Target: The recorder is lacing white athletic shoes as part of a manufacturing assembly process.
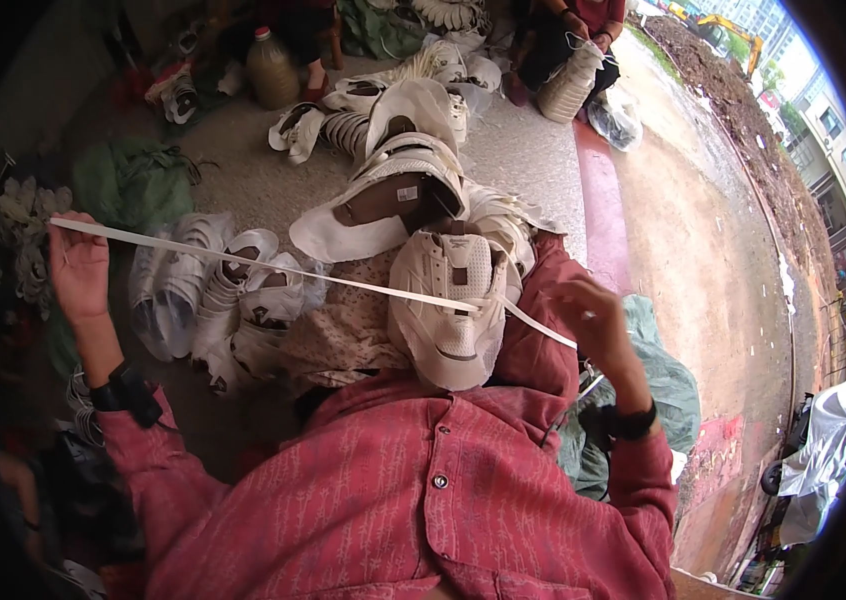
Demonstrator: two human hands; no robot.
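A cream shoe upper (448, 350) lies over my lap, toe toward me, with eyelets beside its tongue. A flat white shoelace (273, 262) is threaded through it. Far out to the left, my left hand (80, 268) pinches one end, and the long stretch to the upper is taut. The short stretch runs right to the lower edge of my right hand (588, 315), which is raised beside the upper. The right fingers are curled; whether they grip the lace is hidden. Beyond my lap, more cream uppers (373, 225) are stacked in a long row.
Left of my lap stand more uppers (233, 285), some in clear plastic. A green sack (133, 180) lies behind them, another green sack (658, 385) by my right arm. Ahead, a seated person holds stacked uppers (571, 85). A capped jug (275, 75) stands at the far left.
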